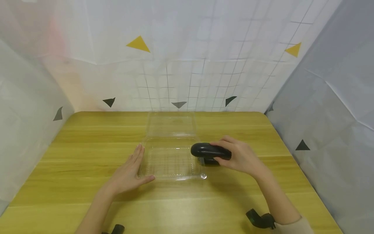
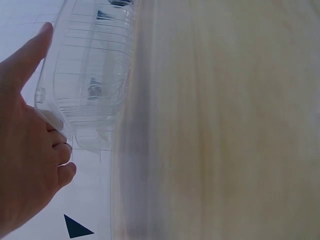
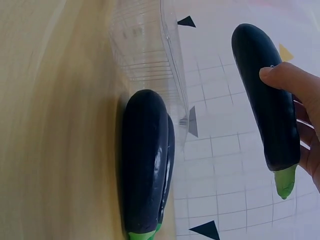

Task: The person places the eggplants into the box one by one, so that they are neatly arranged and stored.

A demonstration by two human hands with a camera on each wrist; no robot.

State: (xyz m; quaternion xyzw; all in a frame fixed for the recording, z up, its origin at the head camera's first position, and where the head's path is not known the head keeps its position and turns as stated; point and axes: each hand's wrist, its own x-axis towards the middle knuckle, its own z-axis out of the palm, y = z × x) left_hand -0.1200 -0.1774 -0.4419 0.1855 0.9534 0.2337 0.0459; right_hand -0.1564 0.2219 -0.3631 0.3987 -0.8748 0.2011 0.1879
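A clear plastic clamshell box (image 1: 175, 178) sits on the table with its lid (image 1: 172, 125) folded back toward the wall. My left hand (image 1: 128, 174) rests on the box's near left corner, fingers straight along the left side and thumb at the front rim. With my right hand (image 1: 241, 156) I grip a dark eggplant (image 1: 204, 150), thumb on one side and fingers on the other, above the box's right edge. Its green stem end (image 3: 285, 182) shows in the right wrist view. Two more eggplants (image 3: 145, 165) lie side by side on the table by the box's right side, mostly hidden in the head view.
The wooden table (image 1: 73, 156) has white sheeting (image 1: 175, 39) behind it and on both sides, marked with triangles and grid lines. Dark wrist-worn pieces (image 1: 260, 219) show near the forearms at the front.
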